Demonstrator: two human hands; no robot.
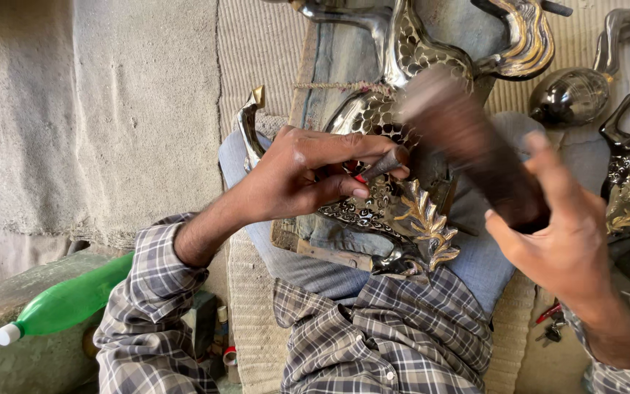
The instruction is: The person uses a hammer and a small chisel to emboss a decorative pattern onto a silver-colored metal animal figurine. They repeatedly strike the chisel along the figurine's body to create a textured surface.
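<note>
Left hand (308,171) pinches a small dark chisel (382,165), fingers closed on it, tip touching the engraved metal bird figure (402,211) lying across the lap on a blue cloth (475,255). Right hand (563,233) is clamped around a dark wooden mallet (468,138), motion-blurred, above the chisel. Green plastic bottle (67,299) lies lower left.
</note>
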